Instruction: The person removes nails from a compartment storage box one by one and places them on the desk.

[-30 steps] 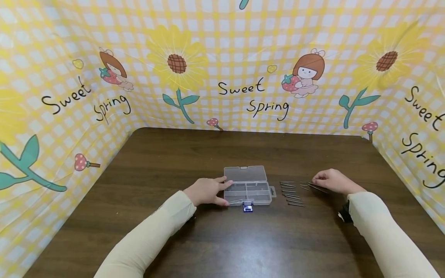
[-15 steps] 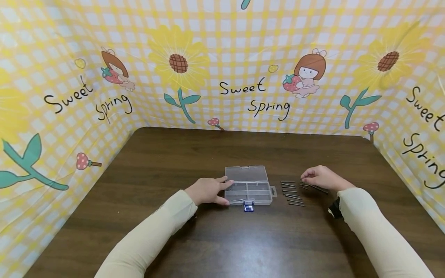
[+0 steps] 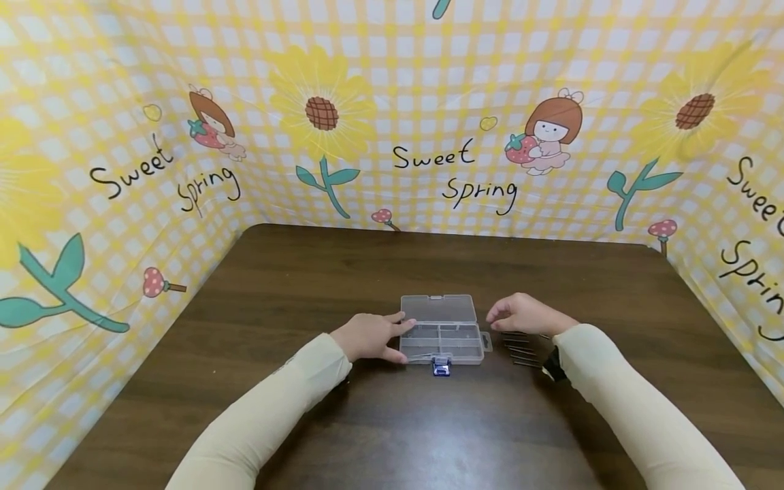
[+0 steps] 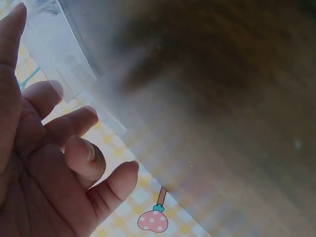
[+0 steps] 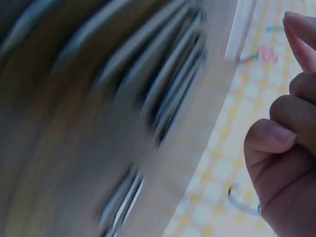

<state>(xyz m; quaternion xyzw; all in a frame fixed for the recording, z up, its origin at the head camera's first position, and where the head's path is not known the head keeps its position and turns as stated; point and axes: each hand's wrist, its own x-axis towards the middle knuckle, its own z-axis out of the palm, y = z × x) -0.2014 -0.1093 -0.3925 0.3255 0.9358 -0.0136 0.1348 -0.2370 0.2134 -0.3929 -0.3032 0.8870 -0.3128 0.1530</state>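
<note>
A clear plastic compartment box [image 3: 459,347] lies with its lid [image 3: 437,308] tipped back and its blue latch [image 3: 442,368] down in front. My left hand [image 3: 370,337] rests spread against its left end, thumb at the front corner and index finger by the hinge. In the left wrist view its fingers bend loosely beside the clear plastic [image 4: 66,54]. My right hand [image 3: 527,316] hovers just right of the box, thumb and index tips together and other fingers curled. I cannot tell whether a nail is between those tips. Below it lie several metal nails [image 3: 523,357], partly covered by the hand.
The dark wood table [image 3: 306,272] carries the box near its middle. A yellow checked cloth [image 3: 367,82] hangs around its back and sides. Some thin metal pieces lie inside the box's front left compartment. Blurred nails [image 5: 158,64] fill the upper part of the right wrist view.
My right hand has moved left from the farther nails, across the small ones, to beside the box. The left hand stays on the box. The head view has shifted slightly.
</note>
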